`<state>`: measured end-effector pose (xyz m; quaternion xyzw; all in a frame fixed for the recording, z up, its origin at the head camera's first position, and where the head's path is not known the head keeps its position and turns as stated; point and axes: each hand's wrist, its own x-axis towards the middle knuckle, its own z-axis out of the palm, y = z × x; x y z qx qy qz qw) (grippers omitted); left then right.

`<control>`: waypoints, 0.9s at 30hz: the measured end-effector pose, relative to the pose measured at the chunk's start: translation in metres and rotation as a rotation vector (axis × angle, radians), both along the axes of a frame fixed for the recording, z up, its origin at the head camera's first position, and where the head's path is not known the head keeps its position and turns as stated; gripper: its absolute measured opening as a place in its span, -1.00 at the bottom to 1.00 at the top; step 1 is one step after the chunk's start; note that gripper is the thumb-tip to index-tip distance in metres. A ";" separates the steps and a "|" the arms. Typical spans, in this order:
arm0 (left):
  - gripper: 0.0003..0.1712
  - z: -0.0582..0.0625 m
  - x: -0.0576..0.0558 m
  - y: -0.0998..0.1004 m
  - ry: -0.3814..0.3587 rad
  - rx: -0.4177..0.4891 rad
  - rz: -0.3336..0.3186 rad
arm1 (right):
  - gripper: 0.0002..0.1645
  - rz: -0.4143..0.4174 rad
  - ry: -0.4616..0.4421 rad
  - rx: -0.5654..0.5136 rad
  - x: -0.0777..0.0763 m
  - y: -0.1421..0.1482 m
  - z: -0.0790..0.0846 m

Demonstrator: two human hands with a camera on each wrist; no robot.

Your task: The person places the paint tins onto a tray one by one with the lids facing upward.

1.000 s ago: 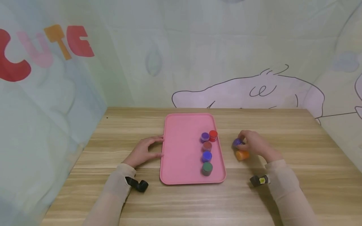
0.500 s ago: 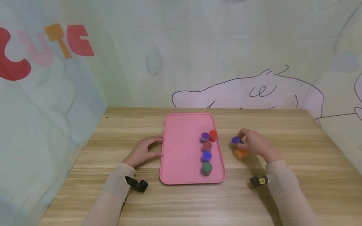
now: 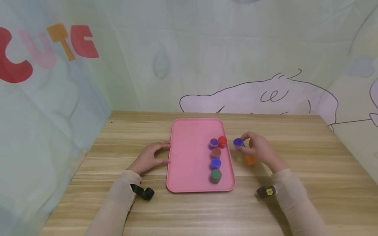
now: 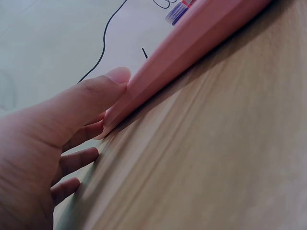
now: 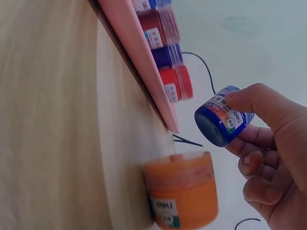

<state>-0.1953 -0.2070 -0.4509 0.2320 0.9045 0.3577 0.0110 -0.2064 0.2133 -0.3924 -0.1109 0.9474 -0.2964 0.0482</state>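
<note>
A small dark blue paint jar (image 5: 221, 116) with a printed label is pinched between the thumb and fingers of my right hand (image 3: 260, 150), just right of the pink tray (image 3: 189, 177). In the right wrist view the jar is tilted and clear of the table. An orange paint jar (image 5: 184, 191) lies on its side on the table under that hand. My left hand (image 3: 149, 159) rests at the tray's left side, thumb (image 4: 103, 88) and fingertips against its rim, fingers spread and relaxed.
Several paint jars stand along the tray's right side: purple (image 3: 214, 143), red (image 3: 222, 142), brown (image 3: 216, 153), blue (image 3: 216, 163) and dark green (image 3: 216, 176). A patterned cloth backdrop (image 3: 141, 65) rises behind the wooden table (image 3: 189, 213).
My right hand has lifted the dark blue jar and moved it left toward the tray. The orange jar has shifted slightly left. My left hand and the tray have stayed put.
</note>
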 end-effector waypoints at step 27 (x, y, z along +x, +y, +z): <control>-0.31 0.001 0.000 0.000 -0.004 0.013 -0.006 | -0.65 0.057 0.095 -0.098 0.011 -0.035 -0.020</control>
